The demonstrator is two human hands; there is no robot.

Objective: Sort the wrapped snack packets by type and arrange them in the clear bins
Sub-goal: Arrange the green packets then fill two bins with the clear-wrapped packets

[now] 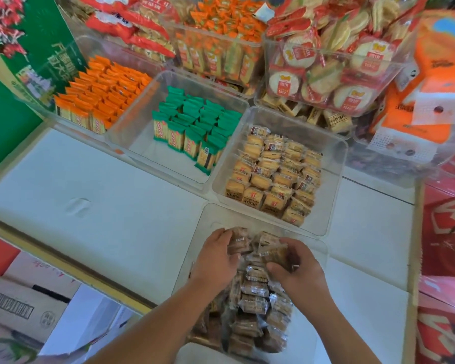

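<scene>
A clear bin (210,219) sits nearest me, filled with brown wrapped snack packets (252,303). My left hand (217,258) grips a few of these packets at the bin's far end. My right hand (297,269) curls round another cluster of packets beside it. Beyond it, a clear bin (334,185) holds rows of tan biscuit packets (276,177). To its left, a bin (142,122) holds green-topped packets (195,130). Orange-topped packets (100,98) fill a bin at the far left.
Stacked bins at the back hold orange wafer packets (216,46) and round rice crackers (326,61). A green box (45,40) stands at left, orange packs (426,82) at right. A white shelf surface (90,206) lies under the bins. A cardboard box (24,303) sits below left.
</scene>
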